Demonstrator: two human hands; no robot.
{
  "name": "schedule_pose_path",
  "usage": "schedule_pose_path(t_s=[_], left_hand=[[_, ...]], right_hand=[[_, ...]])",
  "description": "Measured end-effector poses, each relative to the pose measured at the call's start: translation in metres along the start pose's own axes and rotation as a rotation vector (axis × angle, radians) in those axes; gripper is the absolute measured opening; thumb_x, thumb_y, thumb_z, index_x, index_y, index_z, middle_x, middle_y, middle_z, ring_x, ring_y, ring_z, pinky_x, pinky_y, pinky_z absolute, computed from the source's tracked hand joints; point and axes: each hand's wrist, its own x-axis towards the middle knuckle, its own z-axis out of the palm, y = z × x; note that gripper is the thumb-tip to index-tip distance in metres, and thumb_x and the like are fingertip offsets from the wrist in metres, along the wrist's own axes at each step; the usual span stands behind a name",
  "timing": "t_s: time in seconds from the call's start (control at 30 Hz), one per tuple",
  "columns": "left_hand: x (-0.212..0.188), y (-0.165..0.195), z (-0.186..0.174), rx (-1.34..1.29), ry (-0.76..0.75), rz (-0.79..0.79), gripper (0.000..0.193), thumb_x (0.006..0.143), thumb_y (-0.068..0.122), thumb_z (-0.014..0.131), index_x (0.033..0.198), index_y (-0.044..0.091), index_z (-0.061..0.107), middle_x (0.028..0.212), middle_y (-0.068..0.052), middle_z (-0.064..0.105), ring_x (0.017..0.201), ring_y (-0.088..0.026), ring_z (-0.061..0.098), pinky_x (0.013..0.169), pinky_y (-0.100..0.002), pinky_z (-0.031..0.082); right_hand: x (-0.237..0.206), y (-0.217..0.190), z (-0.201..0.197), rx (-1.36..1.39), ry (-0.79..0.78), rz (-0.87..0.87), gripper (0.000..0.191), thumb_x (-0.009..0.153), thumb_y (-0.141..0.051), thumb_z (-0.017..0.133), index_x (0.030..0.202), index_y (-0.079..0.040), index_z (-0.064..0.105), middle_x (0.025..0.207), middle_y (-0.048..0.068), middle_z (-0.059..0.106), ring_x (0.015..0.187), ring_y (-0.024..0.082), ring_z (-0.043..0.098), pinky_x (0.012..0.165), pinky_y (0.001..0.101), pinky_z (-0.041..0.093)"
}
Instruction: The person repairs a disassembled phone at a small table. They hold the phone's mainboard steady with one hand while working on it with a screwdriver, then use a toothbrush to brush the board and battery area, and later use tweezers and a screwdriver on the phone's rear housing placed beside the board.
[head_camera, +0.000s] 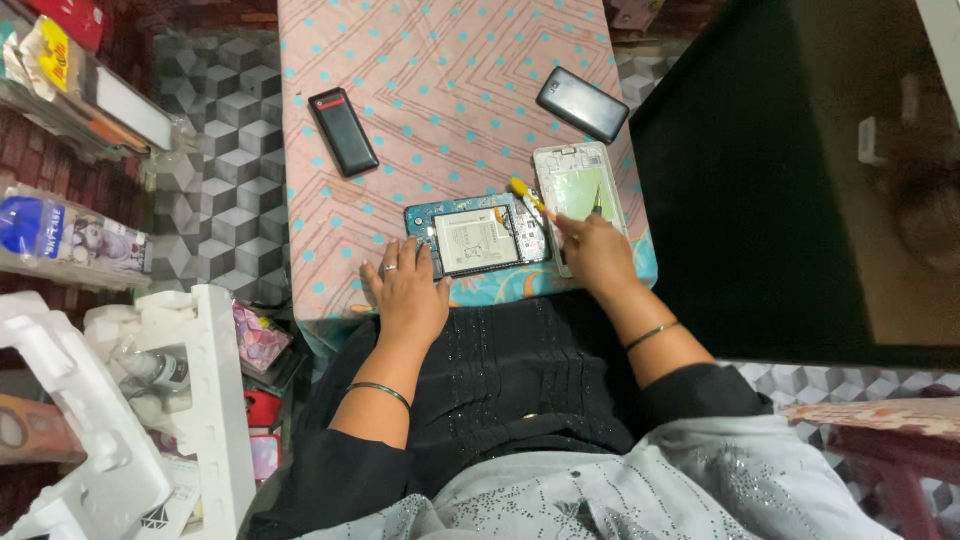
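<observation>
An opened phone with its battery and circuit board exposed lies near the front edge of the table. My left hand rests flat on the cloth at the phone's left end, a ring on one finger. My right hand grips a yellow-handled screwdriver whose handle points up and left over the phone's right end. A thin dark tool also sticks up from this hand. The phone's white back frame lies just right of the phone, partly under my right hand.
A black bar phone with a red stripe and a dark grey phone lie farther back on the pink dotted cloth. White foam packing and shelves of packets stand at left. A large dark surface fills the right.
</observation>
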Motion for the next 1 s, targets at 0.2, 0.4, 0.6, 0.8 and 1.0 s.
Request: schedule_pose_path(t_s=[0.2,0.4,0.6,0.8,1.0], left_hand=[[-0.002,0.0,0.001,-0.035,0.016,0.009,0.063,0.084,0.031,0.074,0.138,0.002,0.058,0.152,-0.016,0.045,0.147,-0.036,0.032,0.116,-0.07,0.012],[0.002,-0.001,0.003,-0.028,0.04,0.007,0.063,0.084,0.031,0.074,0.138,0.002,0.058,0.151,-0.017,0.045,0.147,-0.037,0.032,0.116,-0.07,0.012],[0.0,0.001,0.002,-0.035,0.077,0.015,0.062,0.082,0.032,0.076,0.135,0.003,0.061,0.15,-0.016,0.046,0.146,-0.038,0.031,0.115,-0.07,0.014],[0.001,0.001,0.001,-0.048,0.097,0.014,0.06,0.08,0.031,0.078,0.132,0.003,0.064,0.146,-0.016,0.049,0.146,-0.038,0.031,0.115,-0.071,0.015],[0.002,-0.004,0.004,-0.115,0.118,-0.002,0.068,0.077,0.028,0.082,0.136,0.004,0.058,0.144,-0.015,0.053,0.144,-0.036,0.037,0.116,-0.071,0.015]], right_hand=[[-0.016,-0.016,0.004,0.126,-0.041,-0.007,0.031,0.09,-0.013,0.068,0.121,-0.016,0.076,0.097,0.018,0.069,0.087,0.038,0.069,0.079,0.0465,0.054],[-0.01,-0.041,0.006,0.131,-0.117,0.017,0.032,0.092,-0.012,0.066,0.122,-0.019,0.076,0.094,0.019,0.068,0.086,0.038,0.068,0.079,0.0467,0.054],[-0.009,-0.07,0.037,0.188,-0.08,-0.13,0.03,0.091,-0.013,0.067,0.12,-0.018,0.076,0.093,0.019,0.067,0.08,0.041,0.067,0.072,0.0492,0.054],[-0.009,-0.04,0.02,0.085,-0.017,-0.087,0.028,0.091,-0.015,0.07,0.118,-0.016,0.077,0.085,0.019,0.064,0.077,0.04,0.066,0.069,0.0503,0.053],[-0.011,-0.057,0.028,0.136,-0.066,-0.15,0.027,0.091,-0.016,0.069,0.116,-0.019,0.078,0.084,0.018,0.065,0.075,0.04,0.066,0.068,0.0501,0.053]])
